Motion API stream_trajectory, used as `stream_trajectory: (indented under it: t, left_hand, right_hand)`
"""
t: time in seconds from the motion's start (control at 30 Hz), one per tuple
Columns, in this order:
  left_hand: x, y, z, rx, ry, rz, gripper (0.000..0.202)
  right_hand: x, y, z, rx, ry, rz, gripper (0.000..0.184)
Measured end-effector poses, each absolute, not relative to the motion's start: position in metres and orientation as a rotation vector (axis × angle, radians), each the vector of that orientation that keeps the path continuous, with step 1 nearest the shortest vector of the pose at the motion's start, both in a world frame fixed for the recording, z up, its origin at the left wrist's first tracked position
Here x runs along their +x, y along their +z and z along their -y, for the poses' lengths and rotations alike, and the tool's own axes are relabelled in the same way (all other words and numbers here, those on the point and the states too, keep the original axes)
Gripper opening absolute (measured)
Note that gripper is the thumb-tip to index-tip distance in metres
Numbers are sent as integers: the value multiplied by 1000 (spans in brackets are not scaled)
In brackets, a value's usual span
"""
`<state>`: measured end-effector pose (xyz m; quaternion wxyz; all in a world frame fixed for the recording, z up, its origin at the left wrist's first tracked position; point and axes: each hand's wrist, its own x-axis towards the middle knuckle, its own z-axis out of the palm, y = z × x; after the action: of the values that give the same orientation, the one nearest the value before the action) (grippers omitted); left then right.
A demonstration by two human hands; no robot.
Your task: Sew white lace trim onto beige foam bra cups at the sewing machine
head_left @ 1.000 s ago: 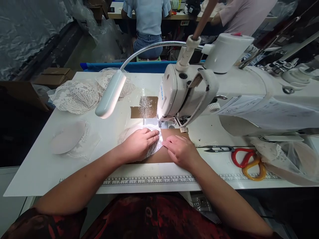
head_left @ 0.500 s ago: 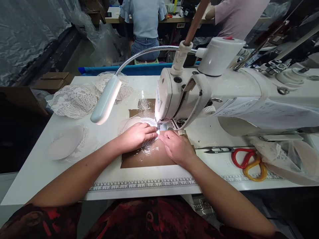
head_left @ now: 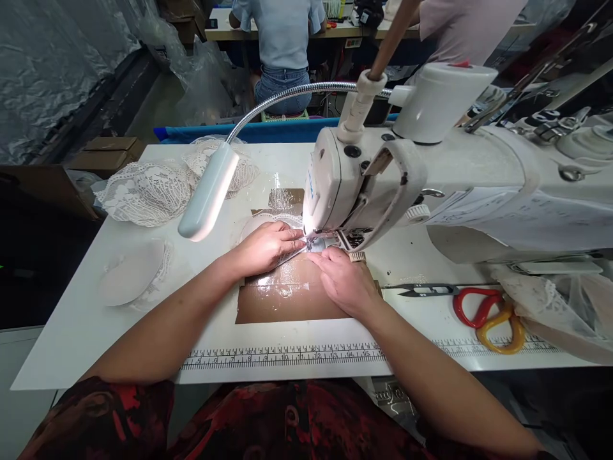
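A white sewing machine (head_left: 330, 179) stands over a round lace piece (head_left: 261, 222), whose edge runs to the lit presser foot (head_left: 313, 244). My left hand (head_left: 271, 246) lies on the lace left of the foot, fingers stretched out and palm down. Most of the lace under it is hidden. Just in front of the foot, my right hand (head_left: 342, 278) rests on the brown taped sheet (head_left: 292, 303). Its fingers are folded together, with the forefinger tip near the foot; anything pinched there is too small to make out.
A lamp (head_left: 208, 191) hangs over the left side. Lace pieces (head_left: 146, 191) and pale round pads (head_left: 131, 275) lie at left. Thread snips (head_left: 428, 290), scissors with red and yellow handles (head_left: 500, 329) and a plastic bag (head_left: 569, 300) lie at right. Two people sit beyond.
The lace under my left hand has turned away from me, baring more of the brown sheet in front. Both hands stay near the presser foot. The whole view has shifted slightly.
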<state>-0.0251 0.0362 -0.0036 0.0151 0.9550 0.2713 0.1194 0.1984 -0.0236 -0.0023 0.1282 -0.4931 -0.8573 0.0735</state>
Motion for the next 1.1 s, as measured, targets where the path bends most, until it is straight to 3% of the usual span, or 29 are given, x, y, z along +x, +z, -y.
stream_trajectory:
  t: [0.5, 0.77, 0.93, 1.1]
  left_hand:
    - [-22, 24, 3, 2805, 240, -1162, 29]
    - [-12, 26, 16, 2753, 220, -1136, 36]
    - [-12, 18, 13, 2792, 331, -1026, 29]
    - [-12, 14, 10, 2960, 212, -945, 40]
  right_hand:
    - [201, 0, 22, -1385, 314, 2382, 43]
    - [203, 1, 23, -1393, 287, 2435, 39]
    - [203, 0, 24, -1395, 277, 2435, 40]
    - [201, 1, 26, -1410, 304, 2460, 41]
